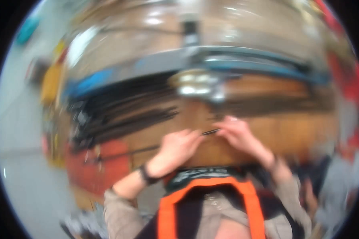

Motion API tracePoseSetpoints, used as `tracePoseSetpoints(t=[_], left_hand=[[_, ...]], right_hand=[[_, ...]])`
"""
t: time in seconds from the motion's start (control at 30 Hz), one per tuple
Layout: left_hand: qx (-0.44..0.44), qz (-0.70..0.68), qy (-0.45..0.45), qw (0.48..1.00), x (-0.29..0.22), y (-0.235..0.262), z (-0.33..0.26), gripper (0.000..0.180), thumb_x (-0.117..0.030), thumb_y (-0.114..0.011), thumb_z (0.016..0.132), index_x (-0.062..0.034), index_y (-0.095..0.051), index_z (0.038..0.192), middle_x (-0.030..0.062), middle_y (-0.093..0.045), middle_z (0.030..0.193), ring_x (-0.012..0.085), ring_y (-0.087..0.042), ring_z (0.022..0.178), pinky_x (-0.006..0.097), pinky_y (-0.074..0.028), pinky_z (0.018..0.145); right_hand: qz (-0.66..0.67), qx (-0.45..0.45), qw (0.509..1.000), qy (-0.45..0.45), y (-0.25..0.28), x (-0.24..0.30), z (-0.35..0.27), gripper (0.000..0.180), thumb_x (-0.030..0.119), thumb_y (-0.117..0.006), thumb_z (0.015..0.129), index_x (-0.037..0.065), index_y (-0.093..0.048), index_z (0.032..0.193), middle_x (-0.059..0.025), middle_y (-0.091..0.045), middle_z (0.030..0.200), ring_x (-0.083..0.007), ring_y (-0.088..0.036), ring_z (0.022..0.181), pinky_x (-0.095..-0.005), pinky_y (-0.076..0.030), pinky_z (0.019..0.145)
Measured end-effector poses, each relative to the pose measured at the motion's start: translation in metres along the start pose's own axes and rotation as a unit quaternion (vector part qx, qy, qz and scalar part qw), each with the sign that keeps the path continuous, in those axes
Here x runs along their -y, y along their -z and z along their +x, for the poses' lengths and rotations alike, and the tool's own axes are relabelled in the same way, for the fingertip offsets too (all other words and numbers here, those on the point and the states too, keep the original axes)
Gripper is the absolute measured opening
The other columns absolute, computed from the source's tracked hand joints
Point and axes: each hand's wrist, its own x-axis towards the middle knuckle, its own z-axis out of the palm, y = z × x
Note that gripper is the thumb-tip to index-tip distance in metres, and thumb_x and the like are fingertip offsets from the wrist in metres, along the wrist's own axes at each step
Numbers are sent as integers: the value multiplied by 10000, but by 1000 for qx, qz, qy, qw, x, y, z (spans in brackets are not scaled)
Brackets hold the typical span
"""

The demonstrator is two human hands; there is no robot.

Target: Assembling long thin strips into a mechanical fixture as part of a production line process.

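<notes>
1. Orange straps [166, 219] over the wearer's dark-and-beige clothing lie closest to the camera, at the lower edge.
2. Beyond them spreads the brown worktop [283, 131], crossing most of the view; motion blur softens its details.
3. Along its far part runs a long metal rail with blue edges [263, 67], roughly crosswise to the wearer.
4. On the left, nearer than the rail, lies a bundle of long dark strips [127, 95], their length also running mostly left to right.
5. A red sheet [107, 177] covers the left front corner.
6. Near the middle, beyond the hands, sits a shiny metal piece [195, 83], too blurred to identify.
7. Both hands are over the front of the worktop, near each other but apart. The left hand [181, 143] is curled closed around a thin dark rod; the right hand [237, 133] has its fingers pinched together at the rod's right end.
8. That thin dark rod [141, 150] slants from above the red sheet up and rightward through the left hand to the right fingertips. Its long left portion is nearer the left hand; a short stretch shows between both hands.
</notes>
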Motion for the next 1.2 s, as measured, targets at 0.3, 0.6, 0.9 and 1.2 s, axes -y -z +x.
tracePoseSetpoints(t=[0.3, 0.6, 0.9, 1.2], left_hand=[[117, 109, -83, 984, -24, 15, 36, 83, -160, -613, 897, -78, -622, 886, 127, -617, 750, 339, -628, 659, 448, -498, 568], [4, 136, -230, 964, -85, 94, 130, 472, 40, -606, 812, -51, -591, 1275, 125, -569, 803, 325, -578, 716, 418, -483, 609], [3, 205, -330, 921, -119, 84, 185, 577, 60, -594, 799, -41, -525, 1363, 128, -513, 768, 295, -557, 708, 407, -480, 623], [89, 178, -273, 941, -118, 70, 136, 549, 28, -573, 841, 6, -475, 1381, 131, -563, 777, 306, -602, 700, 410, -495, 611]], right_hand=[[-191, -89, 954, 212, 10, -14, -12, 412, 112, -677, 785, 20, -608, 1181, -73, -627, 889, -264, -605, 867, -377, -529, 688], [-264, -299, 916, -31, 137, -59, -34, 425, 247, -746, 807, 96, -629, 1186, -127, -645, 791, -308, -646, 721, -396, -534, 668], [-389, -261, 880, -76, 239, -42, -40, 486, 292, -728, 841, 89, -576, 1256, -126, -664, 803, -304, -659, 750, -372, -558, 675], [-357, -181, 916, -37, 251, -72, -61, 302, 315, -709, 869, 124, -674, 1101, -81, -679, 800, -247, -675, 730, -351, -555, 667]])
